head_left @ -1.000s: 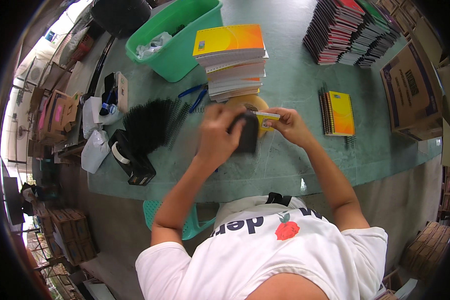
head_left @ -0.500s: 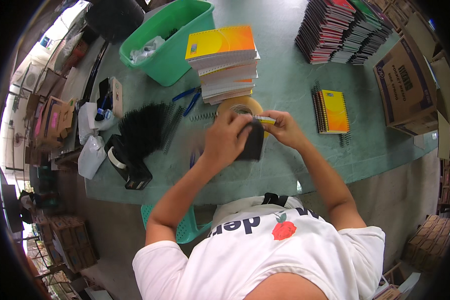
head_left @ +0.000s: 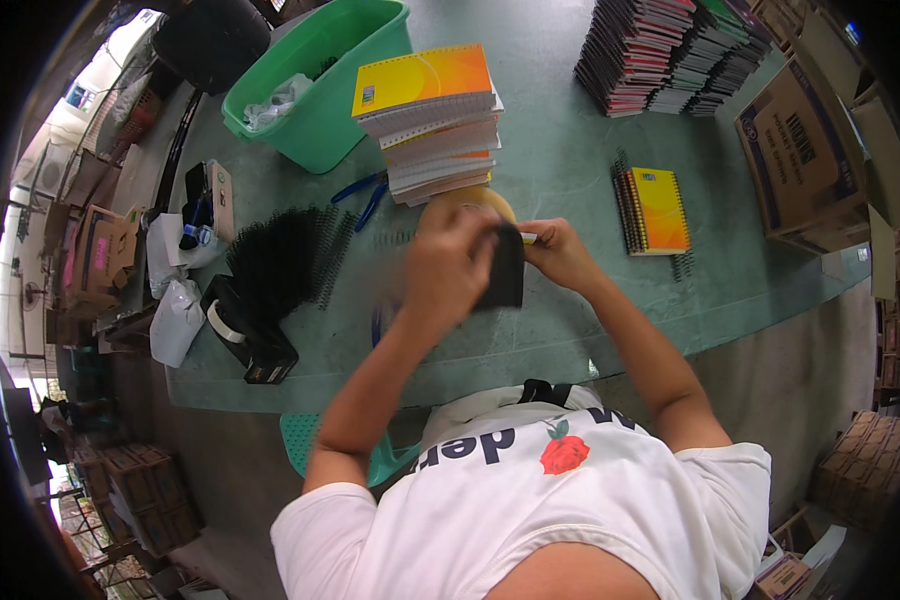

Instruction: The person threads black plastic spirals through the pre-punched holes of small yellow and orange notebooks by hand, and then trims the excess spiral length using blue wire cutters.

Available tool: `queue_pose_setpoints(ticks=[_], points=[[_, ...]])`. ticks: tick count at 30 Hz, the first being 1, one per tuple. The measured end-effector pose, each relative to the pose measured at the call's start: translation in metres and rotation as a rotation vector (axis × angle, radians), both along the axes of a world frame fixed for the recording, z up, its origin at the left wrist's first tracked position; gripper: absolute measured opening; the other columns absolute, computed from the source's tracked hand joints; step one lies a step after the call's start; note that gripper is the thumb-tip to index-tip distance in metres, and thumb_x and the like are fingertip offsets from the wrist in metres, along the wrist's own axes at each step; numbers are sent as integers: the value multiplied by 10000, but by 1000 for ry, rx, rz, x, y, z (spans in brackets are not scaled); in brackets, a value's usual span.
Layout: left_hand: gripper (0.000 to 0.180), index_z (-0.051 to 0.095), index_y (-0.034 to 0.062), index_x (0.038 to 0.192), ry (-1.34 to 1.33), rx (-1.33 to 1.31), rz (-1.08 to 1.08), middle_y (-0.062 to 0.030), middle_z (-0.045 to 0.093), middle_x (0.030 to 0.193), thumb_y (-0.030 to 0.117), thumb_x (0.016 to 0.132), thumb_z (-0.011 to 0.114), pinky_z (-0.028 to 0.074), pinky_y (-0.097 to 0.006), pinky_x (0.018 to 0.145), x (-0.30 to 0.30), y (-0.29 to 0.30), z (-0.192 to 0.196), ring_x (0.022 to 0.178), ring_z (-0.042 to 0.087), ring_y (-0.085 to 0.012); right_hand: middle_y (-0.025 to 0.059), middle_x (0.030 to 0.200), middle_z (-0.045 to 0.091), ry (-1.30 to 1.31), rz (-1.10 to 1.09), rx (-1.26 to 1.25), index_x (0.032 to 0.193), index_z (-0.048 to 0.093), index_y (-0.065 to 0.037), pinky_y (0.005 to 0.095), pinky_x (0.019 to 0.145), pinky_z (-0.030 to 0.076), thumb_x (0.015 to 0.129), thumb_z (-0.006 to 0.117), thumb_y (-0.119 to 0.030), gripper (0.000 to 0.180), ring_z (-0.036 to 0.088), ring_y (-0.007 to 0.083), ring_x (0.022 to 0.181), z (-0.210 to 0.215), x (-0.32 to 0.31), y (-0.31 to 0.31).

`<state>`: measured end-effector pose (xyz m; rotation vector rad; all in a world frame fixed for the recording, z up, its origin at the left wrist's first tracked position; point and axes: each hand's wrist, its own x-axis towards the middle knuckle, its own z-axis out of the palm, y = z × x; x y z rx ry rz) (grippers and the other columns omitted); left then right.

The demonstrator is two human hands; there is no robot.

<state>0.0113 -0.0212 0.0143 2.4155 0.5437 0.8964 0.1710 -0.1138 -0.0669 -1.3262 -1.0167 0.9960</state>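
Observation:
My right hand (head_left: 562, 254) is closed on the edge of a small notebook (head_left: 529, 239), of which a yellow and white strip shows. My left hand (head_left: 448, 262), smeared by motion, is at the notebook's other end with its fingers bent. A dark wire coil (head_left: 394, 239), also blurred, sticks out left of that hand. Below the fingers hangs a flat black panel (head_left: 506, 275); whether it is part of the notebook I cannot tell. Behind the hands lies a round tan object (head_left: 498, 203), partly covered. A stack of yellow-orange notebooks (head_left: 425, 85) with punched edges rises just beyond.
Blue-handled pliers (head_left: 372, 204) lie left of the stack. Many black coils (head_left: 280, 250) and a black tape dispenser (head_left: 250, 335) sit farther left. A green bin (head_left: 320, 120) stands behind. To the right are coil-bound notebooks (head_left: 658, 212), a tall notebook pile (head_left: 660, 60) and a cardboard box (head_left: 805, 155).
My left hand has shifted slightly and is more blurred, as is the coil. My right hand keeps its hold on the notebook. The whole view has moved a little.

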Motion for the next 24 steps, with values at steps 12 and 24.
queue_pose_setpoints(ticks=[12,24], points=[[255,611,71,976,133,281,-70,-102,576,967,148,750,701,423,-383,779,5,6,-5,907,541,-293,70,1133,626,182,39,194,1107,618,5,244,890,473,879,553,38,239,578,109,1029,-2,-4,-1],[303,573,66,1027,460,291,-183,-78,566,1048,145,757,686,386,-406,765,2,28,-6,963,523,-272,57,1063,674,23,-110,229,1086,647,-33,239,778,488,858,624,-66,232,609,92,909,12,-12,-1]])
